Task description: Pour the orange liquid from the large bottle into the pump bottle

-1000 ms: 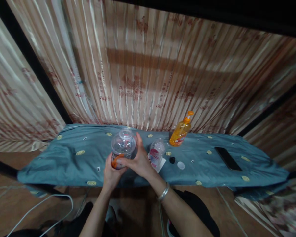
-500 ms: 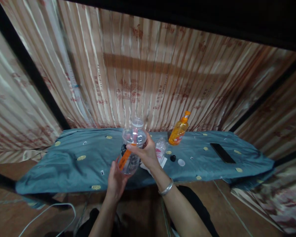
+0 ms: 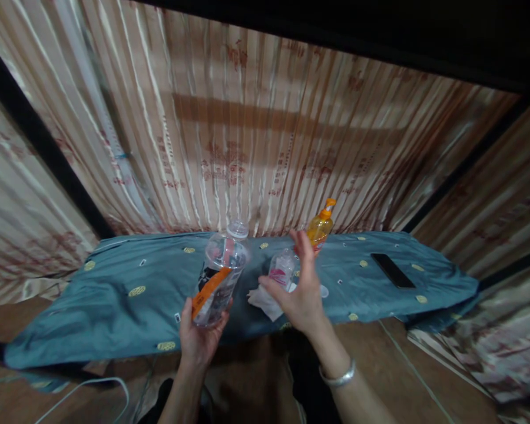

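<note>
My left hand [image 3: 201, 338] grips the lower part of a clear plastic cup [image 3: 218, 282] with an orange band and dark print, tilted above the front edge of the cloth-covered surface. My right hand [image 3: 302, 291] is off the cup, its thumb and fingers spread apart with nothing between them. Just beyond its thumb is a small clear plastic bottle [image 3: 282, 268] with a pink label, partly covered by the hand. White tissue [image 3: 265, 301] lies beside it. Behind my right fingers stands an orange pump bottle [image 3: 320, 227], its lower part partly hidden.
A blue-green patterned cloth [image 3: 115, 312] covers the surface. Behind the cup is a clear round container [image 3: 237, 228]. A black phone [image 3: 393, 271] lies at the right, and a white disc [image 3: 324, 291] beside my right wrist. Striped curtains [image 3: 229, 159] hang behind; dark posts flank both sides.
My right hand has let go of the cup and moved right, opening near the small bottle. My left hand keeps the cup, now slightly lower and further left. The black cap is now hidden.
</note>
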`<act>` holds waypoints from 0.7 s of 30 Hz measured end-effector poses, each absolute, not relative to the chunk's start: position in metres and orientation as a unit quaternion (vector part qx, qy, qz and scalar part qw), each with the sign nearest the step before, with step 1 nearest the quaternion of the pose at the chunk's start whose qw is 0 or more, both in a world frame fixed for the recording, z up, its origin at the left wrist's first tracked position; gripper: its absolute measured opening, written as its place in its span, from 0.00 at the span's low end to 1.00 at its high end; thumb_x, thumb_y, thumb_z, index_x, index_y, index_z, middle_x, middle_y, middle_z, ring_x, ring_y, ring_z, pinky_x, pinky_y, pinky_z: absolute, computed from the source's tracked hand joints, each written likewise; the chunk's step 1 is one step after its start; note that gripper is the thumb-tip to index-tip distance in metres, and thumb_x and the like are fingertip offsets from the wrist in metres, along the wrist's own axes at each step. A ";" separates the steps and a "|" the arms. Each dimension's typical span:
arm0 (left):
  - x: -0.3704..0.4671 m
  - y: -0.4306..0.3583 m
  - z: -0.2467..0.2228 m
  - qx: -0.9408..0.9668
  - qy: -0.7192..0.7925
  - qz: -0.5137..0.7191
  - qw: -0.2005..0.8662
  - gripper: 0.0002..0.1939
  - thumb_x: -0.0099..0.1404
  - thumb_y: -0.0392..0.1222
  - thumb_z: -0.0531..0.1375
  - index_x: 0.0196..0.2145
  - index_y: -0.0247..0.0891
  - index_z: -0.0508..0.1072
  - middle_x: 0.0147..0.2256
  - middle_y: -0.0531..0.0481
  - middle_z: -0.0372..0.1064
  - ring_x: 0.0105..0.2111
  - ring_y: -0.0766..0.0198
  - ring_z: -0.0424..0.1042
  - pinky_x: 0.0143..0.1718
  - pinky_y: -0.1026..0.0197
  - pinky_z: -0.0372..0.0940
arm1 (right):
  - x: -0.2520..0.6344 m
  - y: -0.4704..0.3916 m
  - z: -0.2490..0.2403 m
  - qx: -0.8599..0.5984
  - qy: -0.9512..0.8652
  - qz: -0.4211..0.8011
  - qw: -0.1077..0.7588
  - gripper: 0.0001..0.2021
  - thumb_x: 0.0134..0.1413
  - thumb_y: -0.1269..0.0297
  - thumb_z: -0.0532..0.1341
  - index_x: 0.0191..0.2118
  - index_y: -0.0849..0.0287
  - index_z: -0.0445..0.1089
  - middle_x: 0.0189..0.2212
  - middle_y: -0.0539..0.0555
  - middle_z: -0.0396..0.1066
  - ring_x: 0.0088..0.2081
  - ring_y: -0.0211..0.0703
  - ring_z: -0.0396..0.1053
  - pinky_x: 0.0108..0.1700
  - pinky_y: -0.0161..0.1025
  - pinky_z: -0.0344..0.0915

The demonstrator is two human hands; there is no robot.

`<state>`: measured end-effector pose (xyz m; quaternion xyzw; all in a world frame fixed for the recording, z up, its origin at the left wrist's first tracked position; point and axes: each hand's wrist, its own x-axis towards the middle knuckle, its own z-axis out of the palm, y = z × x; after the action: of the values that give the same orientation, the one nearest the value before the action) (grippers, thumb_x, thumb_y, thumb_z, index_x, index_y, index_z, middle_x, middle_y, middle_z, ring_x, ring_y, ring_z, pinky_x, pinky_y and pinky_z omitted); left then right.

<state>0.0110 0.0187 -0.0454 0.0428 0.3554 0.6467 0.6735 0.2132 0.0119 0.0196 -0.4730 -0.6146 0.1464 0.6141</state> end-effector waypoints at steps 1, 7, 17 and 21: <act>0.009 0.020 -0.046 0.045 0.355 0.648 0.672 0.16 0.65 0.50 0.61 0.45 0.38 0.77 0.37 0.39 0.82 0.30 0.50 0.83 0.22 0.61 0.71 | 0.230 0.014 0.014 -0.488 -0.594 0.131 0.626 0.55 0.53 0.48 0.74 0.77 0.52 0.43 0.75 0.65 0.52 0.76 0.61 0.49 0.76 0.64 0.46; 0.004 0.026 -0.046 0.069 0.352 0.662 0.658 0.21 0.57 0.52 0.67 0.46 0.39 0.77 0.37 0.43 0.83 0.30 0.48 0.83 0.21 0.61 0.70 | 0.301 0.065 -0.041 -0.537 -0.527 0.378 0.540 0.58 0.34 0.41 0.78 0.71 0.55 0.58 0.71 0.69 0.60 0.72 0.65 0.58 0.71 0.67 0.56; 0.000 0.024 -0.058 0.073 0.396 0.675 0.617 0.18 0.55 0.48 0.69 0.41 0.38 0.77 0.33 0.48 0.82 0.27 0.53 0.82 0.20 0.59 0.74 | 0.288 0.093 -0.064 -0.471 -0.552 0.450 0.520 0.38 0.30 0.51 0.80 0.52 0.55 0.75 0.49 0.55 0.81 0.50 0.54 0.79 0.60 0.54 0.72; -0.001 0.026 -0.062 0.075 0.417 0.687 0.590 0.16 0.53 0.45 0.70 0.39 0.39 0.76 0.30 0.51 0.81 0.26 0.56 0.81 0.20 0.58 0.75 | 0.275 0.099 -0.073 -0.500 -0.546 0.395 0.545 0.33 0.33 0.49 0.79 0.48 0.55 0.75 0.42 0.55 0.82 0.44 0.53 0.80 0.52 0.52 0.76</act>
<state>-0.0013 0.0257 -0.0623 0.0748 0.4168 0.6872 0.5903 0.2747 0.0994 -0.0728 -0.4995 -0.5456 0.3945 0.5451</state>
